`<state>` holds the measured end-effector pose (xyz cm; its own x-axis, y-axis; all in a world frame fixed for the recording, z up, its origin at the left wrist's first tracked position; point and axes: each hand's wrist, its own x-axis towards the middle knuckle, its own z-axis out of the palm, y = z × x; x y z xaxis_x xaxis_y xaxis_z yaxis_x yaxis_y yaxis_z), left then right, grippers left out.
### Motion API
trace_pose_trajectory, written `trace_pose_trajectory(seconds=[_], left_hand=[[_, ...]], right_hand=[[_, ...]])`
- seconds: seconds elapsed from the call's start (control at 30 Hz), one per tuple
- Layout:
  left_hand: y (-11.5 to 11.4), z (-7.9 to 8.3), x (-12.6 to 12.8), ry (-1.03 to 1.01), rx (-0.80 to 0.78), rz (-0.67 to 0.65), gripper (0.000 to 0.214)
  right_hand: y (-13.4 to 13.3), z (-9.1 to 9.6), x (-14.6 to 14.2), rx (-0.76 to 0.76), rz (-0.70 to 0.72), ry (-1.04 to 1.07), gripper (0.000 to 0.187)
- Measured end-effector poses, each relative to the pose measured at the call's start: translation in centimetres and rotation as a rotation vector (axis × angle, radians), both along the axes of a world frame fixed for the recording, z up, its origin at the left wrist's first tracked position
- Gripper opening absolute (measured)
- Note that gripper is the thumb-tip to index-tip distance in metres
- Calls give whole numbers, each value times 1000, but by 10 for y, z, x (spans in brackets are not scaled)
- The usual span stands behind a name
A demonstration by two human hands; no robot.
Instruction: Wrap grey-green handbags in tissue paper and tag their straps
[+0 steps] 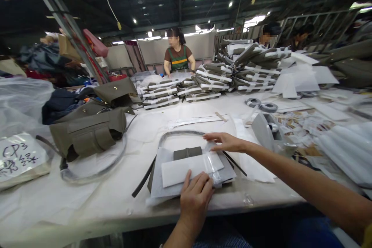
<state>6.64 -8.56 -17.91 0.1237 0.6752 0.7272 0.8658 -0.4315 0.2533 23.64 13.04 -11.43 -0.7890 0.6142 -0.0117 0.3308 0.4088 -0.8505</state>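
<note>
An olive-green handbag (187, 152) lies flat before me under white packing sheets, its wrapped handle (177, 133) arching away from me. A white padding strip (177, 172) rests across its front, with clear tape (213, 166) over the strip's right end. My left hand (197, 192) lies on the strip's lower edge, fingers laid down over it. Past the bag's upper right corner reaches my right hand (225, 142), fingers stretched out beside the wrapped handle; whether it touches the wrapping I cannot tell. Dark strap ends (143, 178) stick out at the bag's sides.
Another olive handbag (90, 133) stands at left near a marked bag (21, 157). A grey tape dispenser (266, 130) and tape rolls (261, 105) sit at right. Stacks of wrapped bags (209, 81) line the table's far side, where a co-worker (178, 56) stands.
</note>
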Motion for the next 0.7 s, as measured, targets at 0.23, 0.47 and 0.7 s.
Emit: trace_pose_trajectory(seconds=[0.23,0.47,0.7], left_hand=[[0,0,1,18,-3,2,17],[0,3,1,13,15,2,17],[18,-3,13,-59,350,96,28]], right_hand=[[-26,0,13,313,-223,-9,34],[-47,4,-3,362,41,-312,80],[-87,-17,6,532,205,-367,103]])
